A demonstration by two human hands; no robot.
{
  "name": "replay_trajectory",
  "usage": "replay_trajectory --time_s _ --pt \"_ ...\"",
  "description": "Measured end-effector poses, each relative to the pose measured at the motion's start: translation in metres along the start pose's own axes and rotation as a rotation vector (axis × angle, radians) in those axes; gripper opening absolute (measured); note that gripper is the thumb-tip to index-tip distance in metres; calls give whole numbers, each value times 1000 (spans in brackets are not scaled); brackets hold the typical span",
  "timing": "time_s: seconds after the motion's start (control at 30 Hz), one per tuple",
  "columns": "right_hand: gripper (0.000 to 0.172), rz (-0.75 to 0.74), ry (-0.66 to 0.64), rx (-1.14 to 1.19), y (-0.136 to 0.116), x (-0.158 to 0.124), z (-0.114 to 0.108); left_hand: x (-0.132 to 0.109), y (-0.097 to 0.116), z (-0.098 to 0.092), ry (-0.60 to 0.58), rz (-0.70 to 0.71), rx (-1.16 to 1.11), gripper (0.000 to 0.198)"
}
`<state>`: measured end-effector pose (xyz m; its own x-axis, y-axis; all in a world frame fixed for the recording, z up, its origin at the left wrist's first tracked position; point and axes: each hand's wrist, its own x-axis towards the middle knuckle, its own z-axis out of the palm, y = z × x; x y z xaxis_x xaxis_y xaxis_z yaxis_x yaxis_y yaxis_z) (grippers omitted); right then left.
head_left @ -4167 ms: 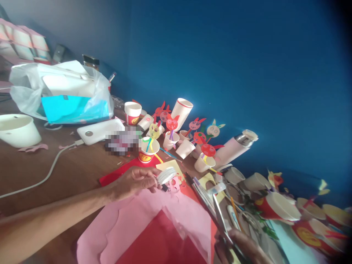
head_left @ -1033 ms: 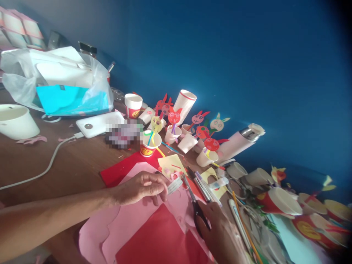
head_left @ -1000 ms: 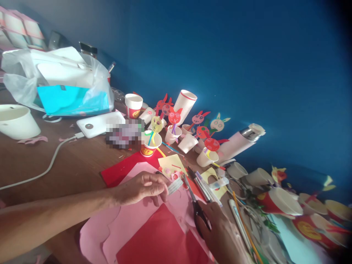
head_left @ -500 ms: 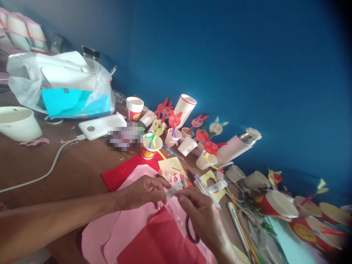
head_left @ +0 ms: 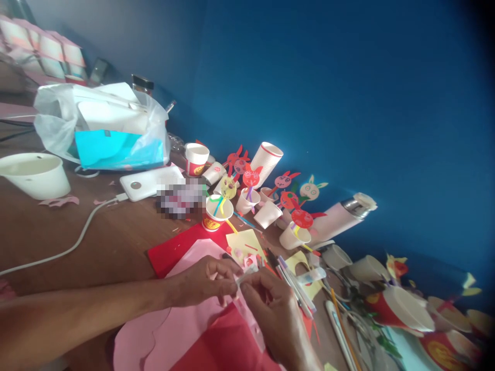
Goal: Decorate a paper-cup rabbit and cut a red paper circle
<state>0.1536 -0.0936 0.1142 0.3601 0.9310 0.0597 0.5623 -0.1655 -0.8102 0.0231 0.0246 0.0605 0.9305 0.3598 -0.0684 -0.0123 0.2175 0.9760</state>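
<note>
My left hand and my right hand meet above the pink paper, both pinching a small whitish strip between their fingertips. Each hand is closed on it. A red sheet lies on the pink paper under my right wrist. Another red sheet sticks out beyond the pink one. The scissors seen earlier are hidden now.
Paper cups with paper animal faces on straws stand along the blue wall. A pink flask lies beside them. Pens and more cups crowd the right. A white bowl, plastic bag, phone and cable are left.
My right hand came up from the scissors to the strip and now pinches it together with my left. Earlier my left hand held a white round lid. The camera shifted slightly.
</note>
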Motion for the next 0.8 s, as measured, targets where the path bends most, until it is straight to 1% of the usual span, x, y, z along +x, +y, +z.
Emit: replay_trajectory --time_s 0.2,0.4,0.5,0.63,0.7,0.8 --pt "18 46 -38 11 2 2 -2 -1 5 2 -28 -51 -40 24" --pt "22 54 -32 -1 1 1 -1 -4 10 2 -99 -29 -26 33" --pt "22 22 11 -26 4 0 -4 -5 12 1 -106 -25 -47 37" --pt "25 26 83 -21 9 3 -16 -6 15 1 -112 -63 -32 41" --pt "26 60 152 24 14 6 -23 -7 17 1 -119 -72 7 40" --pt "27 117 267 167 23 13 -29 -8 17 2 -148 -73 50 38"
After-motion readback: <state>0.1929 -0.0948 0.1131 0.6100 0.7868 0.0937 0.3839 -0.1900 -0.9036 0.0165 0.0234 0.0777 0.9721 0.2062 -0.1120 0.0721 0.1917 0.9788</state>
